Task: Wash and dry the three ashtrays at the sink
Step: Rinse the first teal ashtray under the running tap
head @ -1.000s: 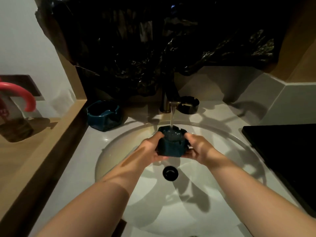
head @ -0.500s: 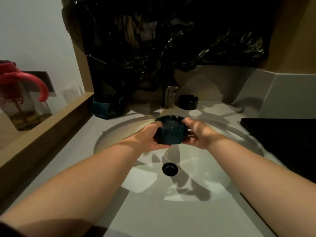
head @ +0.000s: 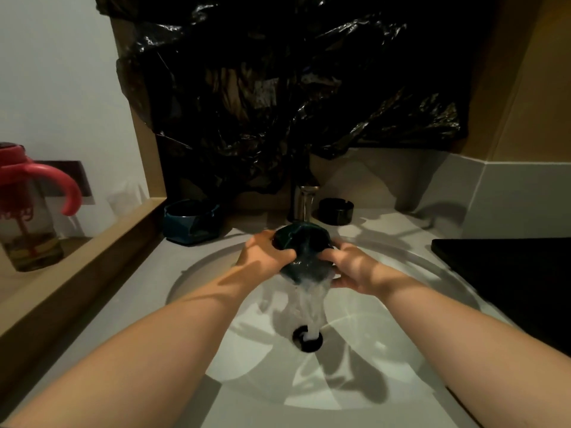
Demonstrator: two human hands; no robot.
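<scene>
Left to right: blue ashtray point(head: 191, 222) waiting on the worktop point(head: 173, 291); left hand point(head: 262, 257) and right hand point(head: 352, 268) gripping the dark ashtray point(head: 304, 251) over the sink point(head: 401, 307), upright a moment ago, now tipped and spilling water toward the drain point(head: 307, 339), its rinse probably ending; black ashtray point(head: 336, 210) beside the tap point(head: 304, 200).

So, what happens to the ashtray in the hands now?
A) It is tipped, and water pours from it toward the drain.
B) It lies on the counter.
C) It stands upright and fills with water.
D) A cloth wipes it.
A: the left hand and right hand hold the teal ashtray tilted, and water streams from it down onto the drain.
</scene>
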